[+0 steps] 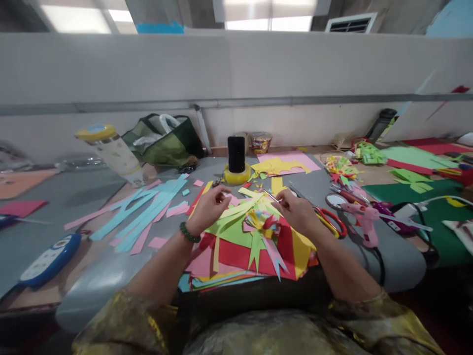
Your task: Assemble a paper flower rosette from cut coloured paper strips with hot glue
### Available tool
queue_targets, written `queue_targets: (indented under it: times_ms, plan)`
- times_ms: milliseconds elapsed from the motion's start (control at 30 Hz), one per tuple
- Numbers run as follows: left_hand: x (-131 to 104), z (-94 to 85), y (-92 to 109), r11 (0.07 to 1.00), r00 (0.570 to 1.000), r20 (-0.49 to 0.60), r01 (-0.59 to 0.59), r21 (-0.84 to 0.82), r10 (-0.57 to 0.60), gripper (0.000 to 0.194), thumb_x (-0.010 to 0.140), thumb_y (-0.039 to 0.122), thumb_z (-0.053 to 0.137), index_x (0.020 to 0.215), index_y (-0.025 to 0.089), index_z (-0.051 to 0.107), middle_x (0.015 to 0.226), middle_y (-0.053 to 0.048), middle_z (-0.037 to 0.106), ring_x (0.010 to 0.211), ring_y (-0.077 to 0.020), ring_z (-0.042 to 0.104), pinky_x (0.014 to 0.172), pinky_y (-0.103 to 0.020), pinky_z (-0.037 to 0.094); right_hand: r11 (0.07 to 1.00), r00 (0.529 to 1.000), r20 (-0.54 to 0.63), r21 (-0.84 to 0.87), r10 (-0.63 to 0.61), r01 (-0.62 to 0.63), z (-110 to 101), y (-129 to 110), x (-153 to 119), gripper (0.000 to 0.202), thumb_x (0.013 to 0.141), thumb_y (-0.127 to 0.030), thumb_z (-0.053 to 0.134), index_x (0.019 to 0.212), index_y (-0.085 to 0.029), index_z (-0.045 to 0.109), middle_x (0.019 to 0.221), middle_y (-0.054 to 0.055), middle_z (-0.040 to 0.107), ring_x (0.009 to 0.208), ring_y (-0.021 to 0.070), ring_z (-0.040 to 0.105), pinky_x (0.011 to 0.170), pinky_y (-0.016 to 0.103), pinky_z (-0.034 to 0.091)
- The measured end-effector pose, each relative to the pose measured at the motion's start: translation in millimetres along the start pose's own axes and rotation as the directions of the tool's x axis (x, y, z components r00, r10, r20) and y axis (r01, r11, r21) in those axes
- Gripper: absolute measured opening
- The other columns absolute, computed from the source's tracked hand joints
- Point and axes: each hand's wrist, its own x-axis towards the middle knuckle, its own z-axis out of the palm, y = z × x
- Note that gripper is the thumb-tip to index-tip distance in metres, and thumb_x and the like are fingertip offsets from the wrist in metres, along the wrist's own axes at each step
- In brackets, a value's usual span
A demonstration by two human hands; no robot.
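Observation:
My left hand (210,208) is over the left side of the paper pile, its fingers curled towards the thumb; what they hold, if anything, is too small to name. A thin metal tool (271,196) sticks out to the left from my right hand (295,209), pinched between its fingers. Between and below both hands lies a multicoloured paper rosette (261,224) with forked green, pink and blue tails. It rests on stacked green, red (236,255) and yellow sheets. Pale yellow-green strips (240,208) cross the pile just right of my left hand.
Blue and pink strips (148,209) spread at left, near a tumbler (116,155). A phone (236,154) stands in a yellow holder ahead. Red-yellow scissors (334,223) and a pink glue gun (364,219) lie right of my right hand. Another rosette (342,167) sits farther back.

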Motion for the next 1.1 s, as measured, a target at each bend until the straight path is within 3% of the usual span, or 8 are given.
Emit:
queue_targets:
  times_ms: [133,233,333,433,533,633,767,1100]
  plan:
    - [3,-13.3,-17,0.999,0.996,-0.082,0.035,-0.038,-0.038,0.031,0.090,0.044,0.045,0.081,0.018,0.061,0.060,0.002,0.054,0.054,-0.0131,0.049,0.053,-0.025,0.037,0.988,0.994,-0.105,0.152,0.024,-0.007,14,16,5,0.034,0.091,-0.054,0.050,0.073,-0.025,0.051,0.058,0.001,0.059,0.050,0.0161,0.052,0.051,0.027,0.036]
    - [4,-15.0,-26,0.997,0.994,-0.081,0.076,-0.025,-0.078,0.038,0.091,0.047,0.047,0.067,0.019,0.057,0.059,0.001,0.055,0.058,-0.0136,0.050,0.056,-0.026,0.037,0.978,0.999,-0.046,0.206,-0.014,0.024,15,19,3,0.041,0.090,-0.061,0.046,0.072,-0.025,0.051,0.057,0.000,0.057,0.048,0.0151,0.048,0.049,0.028,0.035]
    - [4,-13.5,-31,0.992,0.991,-0.050,0.122,0.010,-0.122,0.035,0.088,0.047,0.052,0.069,0.019,0.060,0.063,-0.001,0.059,0.062,-0.0154,0.052,0.058,-0.027,0.037,0.977,0.998,0.045,0.208,-0.044,0.034,15,17,1,0.043,0.089,-0.064,0.048,0.074,-0.024,0.054,0.058,0.000,0.059,0.048,0.0148,0.049,0.049,0.028,0.036]
    - [3,-11.8,-28,0.994,0.993,0.062,0.102,0.029,-0.103,0.028,0.076,0.048,0.069,0.079,0.020,0.067,0.075,-0.002,0.066,0.070,-0.0181,0.058,0.063,-0.028,0.042,0.983,0.994,0.099,0.181,-0.050,0.031,15,15,1,0.041,0.087,-0.062,0.052,0.075,-0.024,0.058,0.059,0.001,0.062,0.050,0.0157,0.052,0.049,0.027,0.037]
    - [0,-6.9,-19,0.995,0.967,0.253,-0.017,0.094,-0.007,0.042,0.065,0.050,0.079,0.094,0.021,0.068,0.093,-0.006,0.069,0.086,-0.0236,0.062,0.074,-0.032,0.047,0.984,0.990,0.130,0.174,-0.059,0.036,16,14,0,0.036,0.087,-0.057,0.054,0.076,-0.023,0.060,0.062,0.003,0.064,0.052,0.0163,0.055,0.050,0.027,0.038]
    - [-3,1.2,-12,0.975,0.939,0.344,-0.066,0.212,-0.012,0.039,0.064,0.043,0.082,0.092,0.021,0.065,0.094,-0.006,0.067,0.092,-0.0270,0.061,0.079,-0.034,0.047,0.985,0.990,0.135,0.172,-0.049,0.025,15,12,0,0.031,0.087,-0.051,0.055,0.075,-0.023,0.059,0.064,0.003,0.065,0.055,0.0165,0.056,0.052,0.027,0.039]
    - [0,10.4,-15,0.965,0.952,0.298,-0.012,0.264,-0.070,0.008,0.075,0.024,0.066,0.072,0.021,0.060,0.083,-0.005,0.065,0.084,-0.0242,0.062,0.074,-0.032,0.045,0.985,0.991,0.128,0.171,-0.040,0.018,15,11,-1,0.025,0.088,-0.043,0.055,0.074,-0.023,0.058,0.066,0.003,0.066,0.058,0.0163,0.056,0.055,0.027,0.041]
    - [12,7.3,-36,0.943,0.971,0.084,0.196,0.268,-0.226,0.014,0.073,0.021,0.055,0.062,0.022,0.047,0.064,-0.001,0.060,0.066,-0.0187,0.058,0.053,-0.026,0.034,0.986,0.994,0.103,0.169,-0.027,0.009,16,10,0,0.022,0.089,-0.036,0.056,0.071,-0.023,0.056,0.062,0.001,0.061,0.057,0.0152,0.053,0.055,0.026,0.039]
